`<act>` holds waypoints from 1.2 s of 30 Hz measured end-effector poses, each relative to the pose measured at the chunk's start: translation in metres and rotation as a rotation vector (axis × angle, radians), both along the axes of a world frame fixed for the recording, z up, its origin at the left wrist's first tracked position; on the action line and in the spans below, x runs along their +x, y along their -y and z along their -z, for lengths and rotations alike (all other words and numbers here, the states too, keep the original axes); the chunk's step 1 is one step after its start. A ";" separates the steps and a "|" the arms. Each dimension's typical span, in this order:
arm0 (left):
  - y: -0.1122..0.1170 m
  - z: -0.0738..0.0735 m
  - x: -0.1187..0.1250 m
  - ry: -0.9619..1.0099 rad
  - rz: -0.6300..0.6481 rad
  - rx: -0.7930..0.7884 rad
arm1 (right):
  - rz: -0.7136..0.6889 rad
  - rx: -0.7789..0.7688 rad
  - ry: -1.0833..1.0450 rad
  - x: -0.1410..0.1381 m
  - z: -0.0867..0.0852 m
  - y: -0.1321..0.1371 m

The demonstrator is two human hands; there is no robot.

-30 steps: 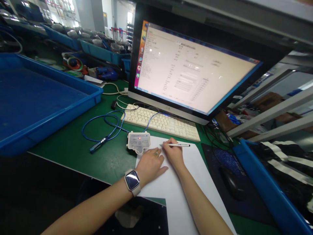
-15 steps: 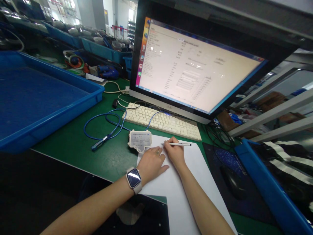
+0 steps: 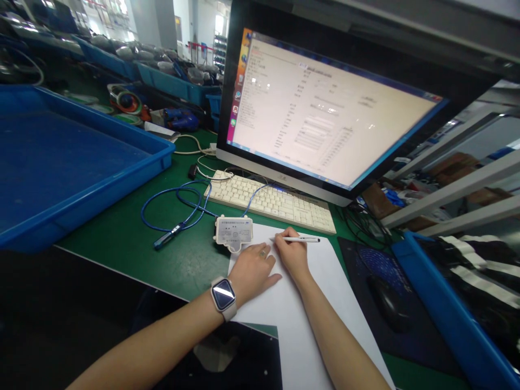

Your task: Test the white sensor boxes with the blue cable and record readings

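"From the left: a blue cable plug (image 3: pixel 169 235), then the labelled box (image 3: pixel 234 232). Its red light, lit 1 second ago, doesn't show now!"

"Left hand (image 3: pixel 252 273)?"

"Flat on the paper (image 3: pixel 325 271), fingers extended, thumb spread, gripping nothing."

"Right hand (image 3: pixel 292 252)?"

"Fingers pinched around the white pen (image 3: pixel 306 239), tip just beyond the left fingertips; contact, can't tell. Hands barely shifted, so writing looks the likely step."

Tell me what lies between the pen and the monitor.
In the head view, going from the pen to the monitor: the far part of the paper, a strip of green tabletop, then the cream keyboard.
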State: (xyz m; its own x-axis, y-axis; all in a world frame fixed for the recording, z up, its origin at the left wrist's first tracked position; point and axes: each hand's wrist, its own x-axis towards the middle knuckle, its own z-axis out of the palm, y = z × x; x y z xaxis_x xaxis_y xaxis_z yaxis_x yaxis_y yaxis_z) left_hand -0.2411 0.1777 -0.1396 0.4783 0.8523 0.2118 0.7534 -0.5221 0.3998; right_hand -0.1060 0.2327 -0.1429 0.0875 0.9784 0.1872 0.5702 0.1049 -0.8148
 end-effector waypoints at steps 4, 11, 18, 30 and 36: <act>0.000 -0.002 0.000 -0.005 -0.002 -0.010 | 0.009 -0.003 -0.001 0.001 0.001 -0.001; 0.001 -0.005 0.000 -0.007 0.002 -0.021 | 0.007 -0.004 0.009 0.001 0.000 0.000; 0.000 -0.004 0.000 -0.010 0.006 -0.018 | 0.012 0.007 0.011 0.000 0.001 -0.001; 0.001 -0.003 0.000 0.003 0.000 -0.006 | 0.028 0.034 0.024 0.000 -0.001 -0.001; 0.000 -0.002 0.000 0.007 -0.002 -0.002 | 0.022 0.024 0.025 0.001 0.000 -0.001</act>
State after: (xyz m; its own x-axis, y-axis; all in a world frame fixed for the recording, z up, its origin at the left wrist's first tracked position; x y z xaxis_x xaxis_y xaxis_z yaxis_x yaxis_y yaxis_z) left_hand -0.2408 0.1777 -0.1380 0.4753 0.8535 0.2136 0.7514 -0.5201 0.4060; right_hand -0.1049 0.2334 -0.1430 0.1043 0.9715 0.2127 0.5929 0.1110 -0.7976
